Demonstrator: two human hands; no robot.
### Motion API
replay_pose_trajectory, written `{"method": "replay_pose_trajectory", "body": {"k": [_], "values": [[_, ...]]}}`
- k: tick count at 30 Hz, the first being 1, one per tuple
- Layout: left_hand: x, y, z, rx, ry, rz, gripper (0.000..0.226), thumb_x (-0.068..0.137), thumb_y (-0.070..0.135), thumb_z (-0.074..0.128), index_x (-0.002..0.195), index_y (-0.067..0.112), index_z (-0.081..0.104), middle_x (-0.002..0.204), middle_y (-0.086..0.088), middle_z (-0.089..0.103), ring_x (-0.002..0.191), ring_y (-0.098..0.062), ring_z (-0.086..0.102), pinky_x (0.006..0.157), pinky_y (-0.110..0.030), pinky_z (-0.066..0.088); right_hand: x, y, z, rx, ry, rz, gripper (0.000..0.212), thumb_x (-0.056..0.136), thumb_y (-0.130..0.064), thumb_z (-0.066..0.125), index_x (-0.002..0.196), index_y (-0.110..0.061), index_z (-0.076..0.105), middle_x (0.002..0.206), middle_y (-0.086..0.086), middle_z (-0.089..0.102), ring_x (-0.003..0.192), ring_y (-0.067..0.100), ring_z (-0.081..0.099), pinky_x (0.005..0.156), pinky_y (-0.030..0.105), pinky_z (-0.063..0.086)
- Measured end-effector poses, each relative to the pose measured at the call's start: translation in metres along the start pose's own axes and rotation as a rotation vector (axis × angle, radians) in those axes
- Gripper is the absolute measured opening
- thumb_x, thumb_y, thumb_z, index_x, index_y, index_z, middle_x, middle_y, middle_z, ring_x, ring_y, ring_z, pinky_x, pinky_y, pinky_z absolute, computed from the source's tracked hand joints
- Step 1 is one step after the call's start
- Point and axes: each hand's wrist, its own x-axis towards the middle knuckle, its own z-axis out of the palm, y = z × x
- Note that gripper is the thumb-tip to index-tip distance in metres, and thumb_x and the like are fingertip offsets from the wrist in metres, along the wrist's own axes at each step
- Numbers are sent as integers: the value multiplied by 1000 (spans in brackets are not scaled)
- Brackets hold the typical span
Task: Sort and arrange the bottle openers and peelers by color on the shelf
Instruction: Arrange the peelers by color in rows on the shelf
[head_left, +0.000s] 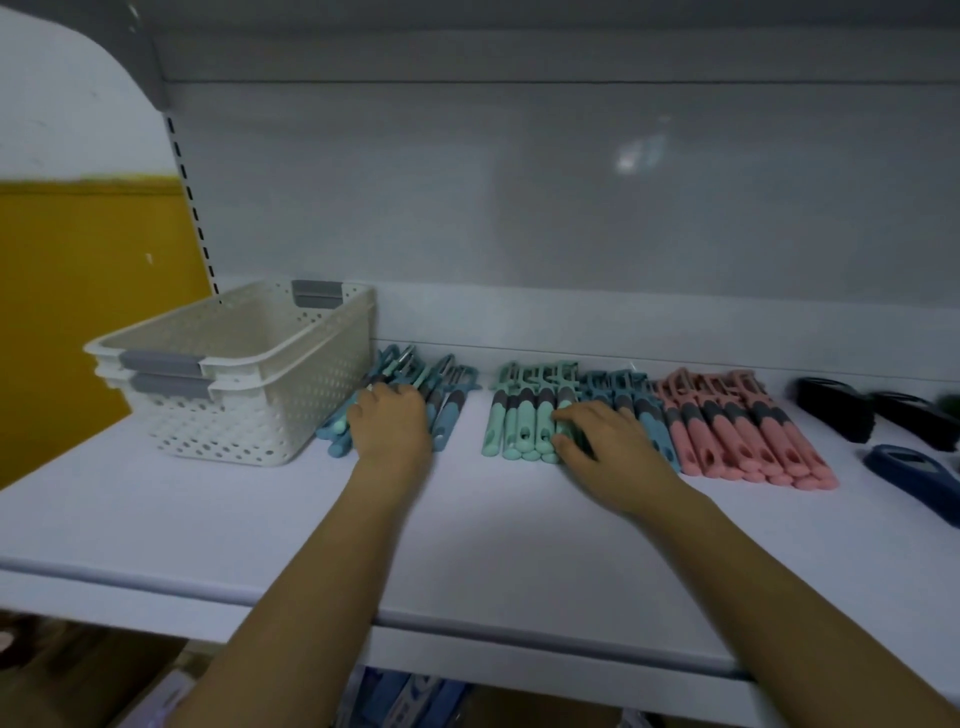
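Peelers lie in colour rows on the white shelf (208, 519). A loose heap of blue peelers (447, 400) sits beside the basket, and my left hand (389, 423) rests on top of it, fingers bent over the handles. To the right comes a neat row of mint-green peelers (511, 426), then a short blue row (652, 415), then pink peelers (743, 441). My right hand (605, 441) lies palm down across the green and blue rows, fingers touching the green handles. Dark bottle openers (831, 408) and a blue opener (914, 480) lie at the far right.
Two stacked cream perforated baskets (234, 379) with grey handles stand at the shelf's left. The shelf's back panel rises behind the rows. Below the front edge, packaged goods on a lower shelf (405, 696) show.
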Motion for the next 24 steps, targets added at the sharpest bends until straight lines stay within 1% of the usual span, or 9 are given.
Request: {"method": "replay_pose_trajectory", "body": {"k": [4,6,10,12,14,16,18,22,24], "values": [[1,-2,-2,-65,-36,-31,34,95,12,42,128,3,46,132,-21,46,125,-35,40,104,-43,30,0,0,0,-1,-8,6,38,97,-32,39,132,-20,46,135,0,46,125,16,39,113,42,19],[0,-2,-3,-97,-38,-19,33,95,13,42,125,4,48,131,-20,47,124,-36,41,103,-43,31,0,-1,0,0,-12,7,38,97,-32,39,132,-20,46,135,1,46,124,16,39,113,42,19],[-5,8,-3,-72,-33,43,38,95,14,47,130,2,40,135,-19,44,124,-34,43,102,-44,33,-1,-1,-1,5,-1,4,37,97,-31,40,131,-19,47,134,1,46,124,16,39,113,41,20],[-5,9,-3,-50,-35,26,39,96,10,43,134,1,36,137,-20,41,127,-34,41,104,-46,32,-1,-2,-1,4,-6,8,37,97,-31,40,132,-20,46,134,0,46,124,15,39,114,41,19],[-4,7,-4,-24,-40,20,39,97,10,41,135,2,36,138,-18,42,128,-33,39,105,-48,31,-2,-3,-2,3,-7,9,38,97,-31,40,132,-20,46,135,0,45,124,15,39,114,40,19],[-3,7,-3,-7,-40,45,37,95,9,42,132,4,38,136,-16,46,127,-32,42,104,-46,31,-2,-4,-3,-5,-5,5,38,97,-31,40,132,-20,46,135,0,45,123,15,38,112,37,20],[-4,4,-3,-46,-32,52,34,92,6,45,126,5,42,133,-14,49,124,-32,45,103,-45,31,-2,-4,-3,-13,-7,2,38,97,-32,40,132,-19,46,135,0,45,123,15,38,111,34,21],[-4,1,-3,-140,-29,52,30,87,0,44,116,8,47,122,-11,57,118,-30,49,109,-53,23,-2,-4,-3,-16,-10,6,38,97,-32,40,132,-19,46,135,0,45,124,15,38,112,38,20],[-6,3,-1,-161,-29,82,30,88,-1,43,116,9,46,120,-11,58,116,-29,51,109,-50,24,-2,-5,-3,-20,-16,5,38,97,-32,40,132,-19,46,135,0,45,124,15,38,112,38,20]]}}
